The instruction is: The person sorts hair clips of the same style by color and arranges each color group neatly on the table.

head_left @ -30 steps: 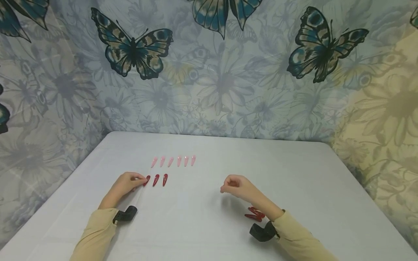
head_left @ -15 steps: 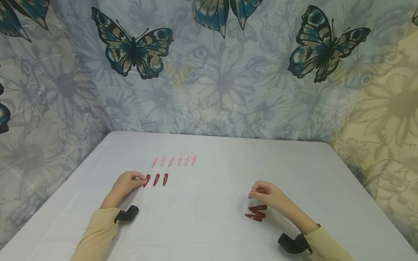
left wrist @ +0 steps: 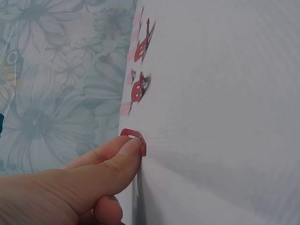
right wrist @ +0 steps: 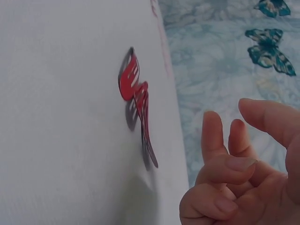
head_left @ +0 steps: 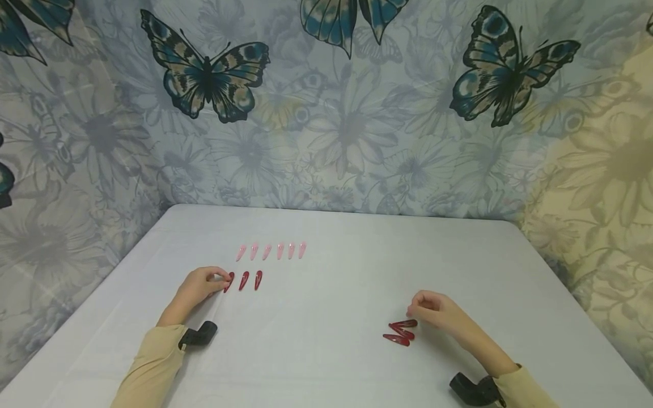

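My left hand (head_left: 199, 289) pinches a dark red snap hair clip (left wrist: 142, 146) between thumb and forefinger, at the left end of a short row. Two more red snap clips (head_left: 258, 280) lie to its right, slanted the same way. Over on the right, three red snap clips (head_left: 396, 340) form a loose zigzag pile on the white table. My right hand (head_left: 444, 314) hovers just beyond the upper right of that pile, holding nothing. In the right wrist view its fingers (right wrist: 213, 133) are loosely bent, with thumb and forefinger apart.
Behind the red row, several pink snap clips (head_left: 280, 251) lie in a line on the white-covered table (head_left: 326, 357). A butterfly-patterned cloth (head_left: 352, 136) hangs at the table's back and sides. Each wrist carries a black camera mount (head_left: 199, 334).
My right hand has travelled right and toward me, from mid-table to beside the red pile, uncovering it. The left hand has stayed on its clip.
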Demonstrator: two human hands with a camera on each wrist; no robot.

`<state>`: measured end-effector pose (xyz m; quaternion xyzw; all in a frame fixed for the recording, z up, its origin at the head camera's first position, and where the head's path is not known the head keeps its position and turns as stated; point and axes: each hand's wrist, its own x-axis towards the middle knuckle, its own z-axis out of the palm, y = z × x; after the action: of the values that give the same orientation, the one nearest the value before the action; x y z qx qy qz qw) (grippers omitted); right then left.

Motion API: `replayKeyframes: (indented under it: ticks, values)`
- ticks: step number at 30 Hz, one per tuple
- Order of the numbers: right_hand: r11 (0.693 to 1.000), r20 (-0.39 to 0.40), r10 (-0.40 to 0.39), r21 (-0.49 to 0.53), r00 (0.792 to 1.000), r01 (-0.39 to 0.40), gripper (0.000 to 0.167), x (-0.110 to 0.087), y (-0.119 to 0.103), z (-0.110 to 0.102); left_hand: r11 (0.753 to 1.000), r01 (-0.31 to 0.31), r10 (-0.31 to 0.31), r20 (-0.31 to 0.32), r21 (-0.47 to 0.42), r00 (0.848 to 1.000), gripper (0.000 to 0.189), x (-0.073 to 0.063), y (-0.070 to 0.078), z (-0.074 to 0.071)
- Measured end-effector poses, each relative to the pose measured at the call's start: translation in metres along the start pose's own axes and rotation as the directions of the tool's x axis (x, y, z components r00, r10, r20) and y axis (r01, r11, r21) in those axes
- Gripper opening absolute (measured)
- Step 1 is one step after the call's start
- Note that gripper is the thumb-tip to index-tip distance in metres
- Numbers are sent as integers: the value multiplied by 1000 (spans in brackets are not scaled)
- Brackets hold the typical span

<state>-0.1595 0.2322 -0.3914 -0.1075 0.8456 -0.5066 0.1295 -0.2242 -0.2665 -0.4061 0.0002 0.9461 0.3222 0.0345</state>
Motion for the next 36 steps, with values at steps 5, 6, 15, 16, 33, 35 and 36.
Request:
replayKeyframes:
  ticks: [5,6,15,16,33,35,36]
  values:
    - [1000,-16,17,14,1000,-16,21,0,4,-2,1000,-17,17,0,11,1000,18,0,-1,0]
    - [1000,-18,24,15,1000,-24,20,1,5,-3,1000,-23,23,3,15,1000,20,0,-1,0]
    - [999,-4,51,14,999,-51,23,1,11,-4,998,-57,56,-14,-24,998,22,1,-5,1]
    - [999,1,44,16,999,-44,24,1,12,-4,998,-56,56,-11,-25,998,22,1,-5,1]
    - [999,-10,1,-43,1000,-1,20,2,19,-1,1000,9,-9,50,5,999,27,0,0,-1]
    - [997,-23,-18,-75,1000,16,19,1,20,1,1000,12,-12,54,2,998,28,0,0,-1]
    - [995,-33,-20,-94,999,17,19,0,20,2,1000,10,-10,55,2,998,28,0,1,-1]
